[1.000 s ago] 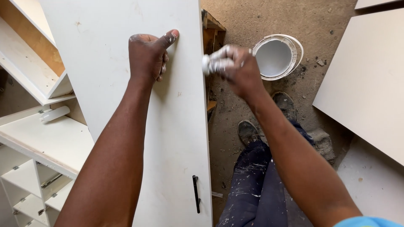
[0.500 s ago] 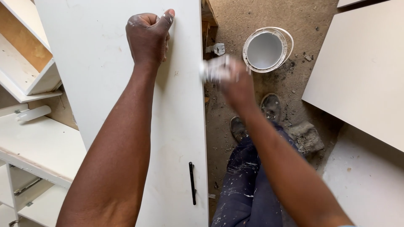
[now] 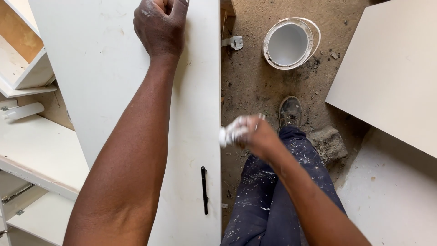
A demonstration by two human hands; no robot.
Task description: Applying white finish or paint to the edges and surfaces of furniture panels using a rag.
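Trouble could come if the tall white door panel (image 3: 136, 91) tips over, because it stands on its edge and only one hand steadies it. It might slide on the dusty dirt floor (image 3: 255, 86) or fall onto the shoe (image 3: 290, 111) just beside it. The white bucket (image 3: 289, 43) sits open on the ground near the foot, so a kick could knock it over, I think. Loose grit from the floor could also stick to the wet white stuff. The left hand (image 3: 160, 25) is curled tight into a fist at the top of the panel, and it seems to grip the far edge, though the fingertips are out of view. The right hand (image 3: 255, 134) is closed around a small white wad (image 3: 231, 132), maybe a rag or a sanding pad, too blurry to tell. It presses the wad against the panel's right edge, a little above the black handle (image 3: 204, 190). More white boards (image 3: 391, 77) lie well apart on the right.
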